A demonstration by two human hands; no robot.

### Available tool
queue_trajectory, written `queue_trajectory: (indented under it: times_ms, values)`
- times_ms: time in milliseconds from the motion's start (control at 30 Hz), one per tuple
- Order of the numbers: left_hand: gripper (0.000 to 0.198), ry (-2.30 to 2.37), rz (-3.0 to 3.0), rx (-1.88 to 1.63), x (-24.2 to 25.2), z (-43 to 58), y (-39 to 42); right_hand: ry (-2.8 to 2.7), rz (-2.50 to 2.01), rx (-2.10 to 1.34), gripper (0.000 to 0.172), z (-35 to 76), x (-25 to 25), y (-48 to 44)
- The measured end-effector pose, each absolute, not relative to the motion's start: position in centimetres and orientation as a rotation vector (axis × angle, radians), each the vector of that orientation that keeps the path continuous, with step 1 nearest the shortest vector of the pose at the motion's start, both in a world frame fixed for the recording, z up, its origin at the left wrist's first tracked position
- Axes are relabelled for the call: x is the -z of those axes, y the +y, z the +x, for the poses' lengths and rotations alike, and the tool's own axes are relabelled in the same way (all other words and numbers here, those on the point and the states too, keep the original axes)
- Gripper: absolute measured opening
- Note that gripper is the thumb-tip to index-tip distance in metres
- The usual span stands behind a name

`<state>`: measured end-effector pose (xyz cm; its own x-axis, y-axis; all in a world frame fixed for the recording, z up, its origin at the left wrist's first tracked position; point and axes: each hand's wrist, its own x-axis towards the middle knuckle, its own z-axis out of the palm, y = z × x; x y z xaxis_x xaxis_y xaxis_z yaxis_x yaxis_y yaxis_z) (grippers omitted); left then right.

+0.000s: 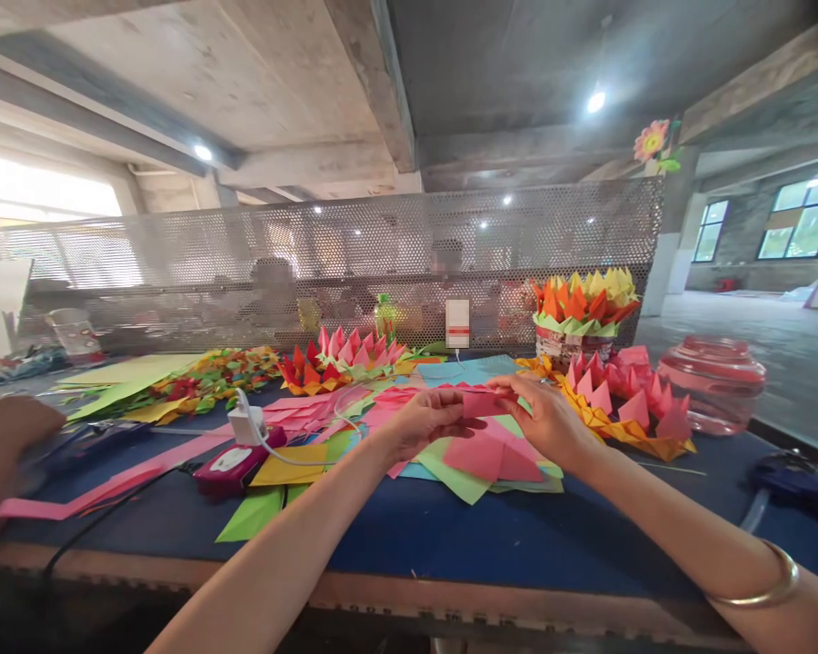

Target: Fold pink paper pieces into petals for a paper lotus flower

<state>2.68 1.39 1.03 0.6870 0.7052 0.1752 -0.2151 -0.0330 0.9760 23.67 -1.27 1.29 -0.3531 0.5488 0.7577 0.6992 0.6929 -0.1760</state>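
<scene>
Pink at the far left: a long paper strip point(95, 490) flat on the blue table point(450, 536), just beside another person's hand point(6, 436) resting at that end. Further in, a white charger point(245, 425) sitting on a magenta device point(228, 465), cable looping toward the middle.

At centre, the left hand point(426, 422), closed in a pinch on the left end of a small folded pink paper point(487, 403), thumb on top, fingers curled under. Piece held up off the table, over a loose stack of coloured sheets point(473, 459) (whether it grazes them, hard to tell). Long axis left to right, bridging both hands, roughly level. Right hand point(552, 422) likewise pinched shut on the other end, fingertips coming close to the left hand's; neither hand nearer, both already on it.

For room: bare blue cloth between the stack and the near table edge, under the forearms. Crowded on the far side and to the right, with a ring of pink and orange folded points point(627, 409) just beside the right hand, then a glass jar point(713, 381) near the table's far-right edge. Gold bangle point(767, 590) low on the right wrist.
</scene>
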Motion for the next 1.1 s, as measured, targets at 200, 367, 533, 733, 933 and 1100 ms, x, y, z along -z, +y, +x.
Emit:
queue_trajectory:
  times_ms: [200,367,533,733,933,1100]
  values:
    - [0.028,0.437,1.424,-0.796,-0.6,2.7,1.6,-2.037,-0.965,0.198,0.029,23.6,-1.1,-1.1]
    - [0.027,0.437,1.410,-0.806,-0.6,2.7,1.4,-2.027,-0.937,0.193,0.027,23.6,-0.9,-1.0]
    - [0.028,0.440,1.418,-0.802,-0.4,2.8,1.5,-2.046,-0.924,0.165,0.031,23.6,-0.9,-1.0]
    - [0.030,0.501,1.453,-0.812,0.1,2.8,2.1,-2.065,-0.902,0.194,0.031,23.3,-1.1,-1.5]
    - [0.036,0.503,1.469,-0.672,0.0,2.7,1.9,-2.108,-0.800,0.230,0.023,23.2,-1.1,-1.8]
    - [0.030,0.522,1.573,-0.572,-0.4,2.9,1.0,-2.193,-0.753,0.268,0.024,22.9,-1.2,-2.2]
